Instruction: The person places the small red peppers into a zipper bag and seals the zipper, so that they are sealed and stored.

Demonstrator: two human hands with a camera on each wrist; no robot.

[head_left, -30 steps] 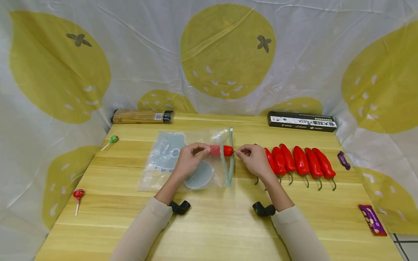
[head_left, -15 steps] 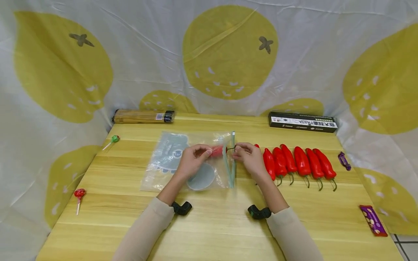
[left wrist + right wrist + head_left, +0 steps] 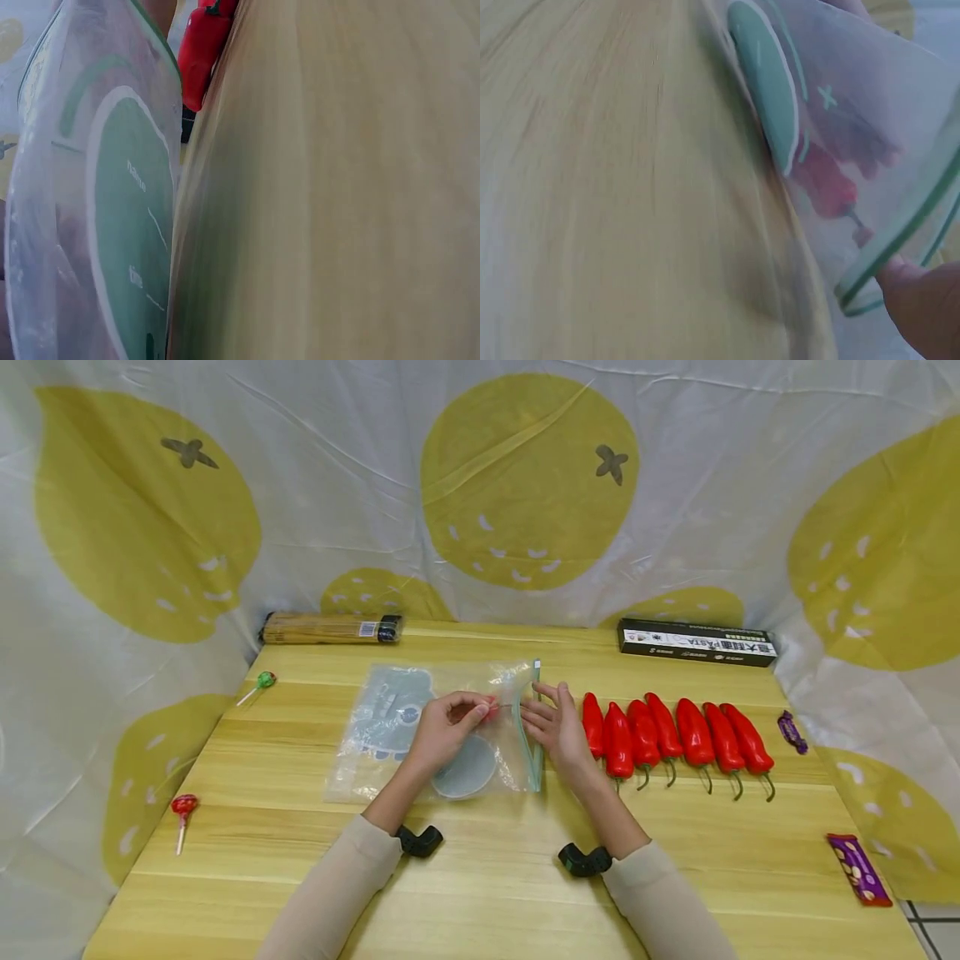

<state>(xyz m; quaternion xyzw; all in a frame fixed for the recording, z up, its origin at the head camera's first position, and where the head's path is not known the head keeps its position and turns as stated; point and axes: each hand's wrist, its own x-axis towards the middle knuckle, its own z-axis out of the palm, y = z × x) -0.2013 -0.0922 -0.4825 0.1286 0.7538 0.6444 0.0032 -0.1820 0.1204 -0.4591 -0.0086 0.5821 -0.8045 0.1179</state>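
A clear zip bag (image 3: pixel 352 777) with a pale blue cartoon print lies on the wooden table, its green-edged mouth facing right. My left hand (image 3: pixel 441 731) pinches the bag's upper film between thumb and fingers. Inside the bag is a red pepper (image 3: pixel 829 187), mostly covered by that hand in the head view. My right hand (image 3: pixel 562 731) has its fingers extended through the mouth, and in the right wrist view a fingertip touches the pepper's stem (image 3: pixel 856 219). Through the film in the left wrist view, the hand is blurred.
Several red peppers (image 3: pixel 693 731) lie in a row to the right, stems toward me. Behind are a bundle of sticks (image 3: pixel 322 628) and a black pasta box (image 3: pixel 697 642). Two lollipops (image 3: pixel 183 806) lie left; a purple candy (image 3: pixel 791 732) and a purple bar (image 3: pixel 858 870) lie right.
The pepper has slid left, from partly outside the mouth to inside the bag. My right hand has moved left and its fingers have gone from pinching the stem to extended. The left hand still pinches.
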